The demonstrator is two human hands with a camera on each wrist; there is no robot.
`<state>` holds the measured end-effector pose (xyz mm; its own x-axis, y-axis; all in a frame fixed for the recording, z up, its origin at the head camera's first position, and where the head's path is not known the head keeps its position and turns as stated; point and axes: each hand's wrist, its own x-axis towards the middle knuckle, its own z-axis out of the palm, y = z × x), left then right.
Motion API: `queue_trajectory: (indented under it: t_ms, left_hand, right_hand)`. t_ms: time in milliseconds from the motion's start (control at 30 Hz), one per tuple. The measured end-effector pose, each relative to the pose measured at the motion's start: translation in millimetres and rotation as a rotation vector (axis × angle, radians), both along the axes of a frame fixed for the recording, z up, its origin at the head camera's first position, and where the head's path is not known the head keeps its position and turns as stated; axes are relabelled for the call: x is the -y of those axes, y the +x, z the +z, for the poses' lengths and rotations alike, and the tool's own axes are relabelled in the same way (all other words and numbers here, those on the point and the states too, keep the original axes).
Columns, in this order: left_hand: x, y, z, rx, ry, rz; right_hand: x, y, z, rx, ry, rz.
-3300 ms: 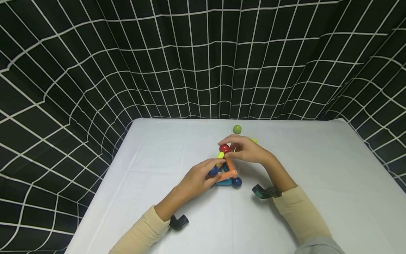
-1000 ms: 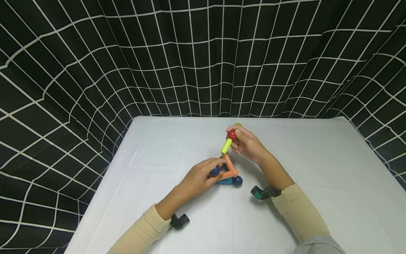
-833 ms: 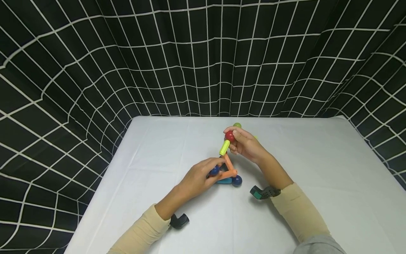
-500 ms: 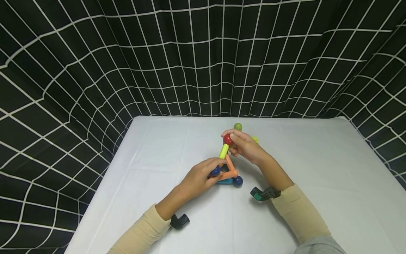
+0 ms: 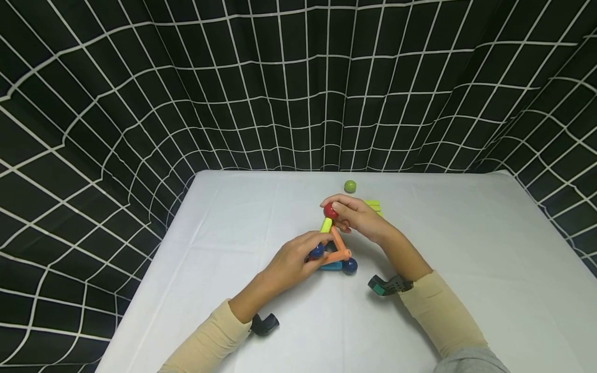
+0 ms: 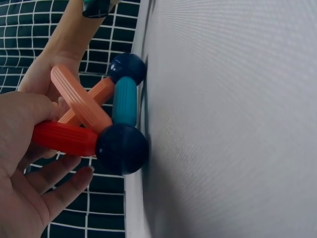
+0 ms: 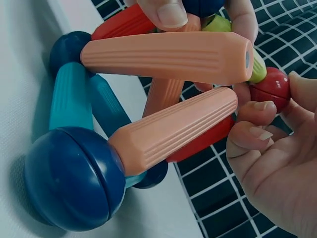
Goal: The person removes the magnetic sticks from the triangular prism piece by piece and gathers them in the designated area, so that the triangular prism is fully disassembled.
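My left hand [image 5: 291, 261] holds a magnetic rod-and-ball frame at its upper blue ball [image 5: 316, 251]; its thumb [image 7: 172, 15] lies near that ball. Blue balls and teal rods [image 7: 72, 96] form the base on the table. Orange rods [image 7: 171, 54] and red rods [image 6: 64, 138] slant up from it. My right hand [image 5: 361, 217] pinches a red ball [image 5: 330, 211] between thumb and fingers. A yellow-green rod [image 5: 326, 225] is attached to that ball, its lower end behind the left fingers in the head view. Whether that end touches the upper blue ball is hard to tell.
On the white-covered table [image 5: 224, 223], a green ball [image 5: 350, 186] lies beyond the right hand. Several yellow-green rods [image 5: 373, 203] lie side by side, partly hidden by that hand. A black curtain with white grid lines [image 5: 298, 93] surrounds the table's back and sides.
Over the last second my right hand has brought the red ball and yellow-green rod down and leftward to the frame, uncovering the green ball and loose rods. My left hand has stayed in place.
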<state>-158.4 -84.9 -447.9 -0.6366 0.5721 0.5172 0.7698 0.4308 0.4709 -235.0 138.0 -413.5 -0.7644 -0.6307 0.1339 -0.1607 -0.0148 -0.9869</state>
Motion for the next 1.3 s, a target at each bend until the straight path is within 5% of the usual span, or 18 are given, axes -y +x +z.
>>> queue_trajectory:
  t_ms: [533,800,1067,1300]
  left_hand:
    - [0.4,-1.9,1.2,-0.049,-0.018,0.013]
    - [0.6,-1.3,2.5,-0.02,-0.021,0.044]
    - [-4.8,3.0,2.9,-0.046,-0.031,-0.02]
    - [-4.9,5.3,-2.4,-0.03,-0.036,0.008]
  right_hand:
    - [10.5,4.0,-5.2,0.025,-0.039,-0.075]
    - [11.8,3.8,-6.3,0.036,-0.048,-0.095]
    - [-4.7,-3.6,3.2,0.125,-0.203,-0.292]
    - [-17.8,-14.2,4.6,0.238,-0.22,-0.443]
